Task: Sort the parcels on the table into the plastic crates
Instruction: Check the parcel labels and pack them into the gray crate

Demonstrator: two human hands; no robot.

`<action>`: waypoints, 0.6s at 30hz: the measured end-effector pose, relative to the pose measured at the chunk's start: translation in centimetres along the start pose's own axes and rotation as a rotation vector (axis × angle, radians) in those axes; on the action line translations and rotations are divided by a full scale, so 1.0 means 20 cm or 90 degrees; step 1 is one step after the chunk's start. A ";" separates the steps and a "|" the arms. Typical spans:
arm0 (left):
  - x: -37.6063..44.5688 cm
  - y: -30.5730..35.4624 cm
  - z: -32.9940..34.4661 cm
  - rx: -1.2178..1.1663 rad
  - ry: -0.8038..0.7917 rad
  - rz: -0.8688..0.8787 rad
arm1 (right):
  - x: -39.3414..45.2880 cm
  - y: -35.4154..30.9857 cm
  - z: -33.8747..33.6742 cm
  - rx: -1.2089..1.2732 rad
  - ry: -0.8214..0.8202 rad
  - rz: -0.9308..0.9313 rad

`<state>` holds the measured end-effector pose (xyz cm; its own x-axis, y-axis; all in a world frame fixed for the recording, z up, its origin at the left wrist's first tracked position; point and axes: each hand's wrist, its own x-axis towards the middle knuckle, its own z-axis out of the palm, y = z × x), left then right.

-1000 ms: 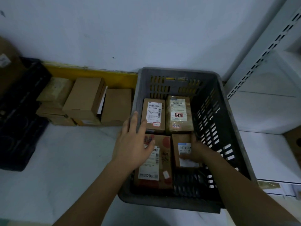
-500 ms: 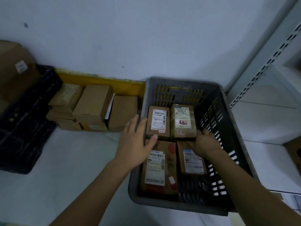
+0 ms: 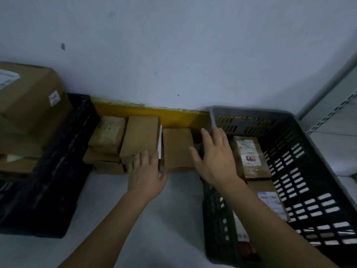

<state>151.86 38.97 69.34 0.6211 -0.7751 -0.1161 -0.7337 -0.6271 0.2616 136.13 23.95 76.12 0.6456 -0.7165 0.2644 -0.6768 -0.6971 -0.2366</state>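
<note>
Plain brown cardboard parcels [image 3: 141, 140] sit stacked on the white table [image 3: 135, 219] against the wall at about eleven o'clock, some taped, one showing a white paper edge. The left hand [image 3: 145, 174] rests its loose, straight fingers on the middle box, gripping nothing. The right hand [image 3: 216, 159] hovers spread and empty at one o'clock, over the rim of the grey crate [image 3: 309, 151], where labelled parcels [image 3: 251, 157] lie flat. A black crate [image 3: 58, 161] at nine o'clock holds bigger cartons [image 3: 29, 105].
</note>
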 end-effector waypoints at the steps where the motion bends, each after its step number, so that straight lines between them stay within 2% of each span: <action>1: 0.03 -0.05 -0.01 0.006 -0.005 0.010 | 0.01 -0.07 0.04 0.004 -0.023 0.008; 6: 0.13 -0.20 -0.02 0.013 -0.042 0.058 | 0.04 -0.25 0.33 -0.060 -0.252 0.112; 9: 0.20 -0.27 -0.01 0.033 -0.064 0.071 | 0.05 -0.28 0.47 -0.090 -0.348 0.182; 12: 0.24 -0.31 0.01 0.048 -0.080 0.072 | 0.07 -0.28 0.56 -0.108 -0.410 0.217; 18: 0.27 -0.35 0.02 0.060 -0.099 0.063 | 0.15 -0.24 0.73 -0.083 -0.455 0.263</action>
<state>160.19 39.17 66.41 0.5001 -0.8315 -0.2421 -0.8164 -0.5459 0.1884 146.45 24.71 64.33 0.3762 -0.7884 -0.4868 -0.9154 -0.3976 -0.0634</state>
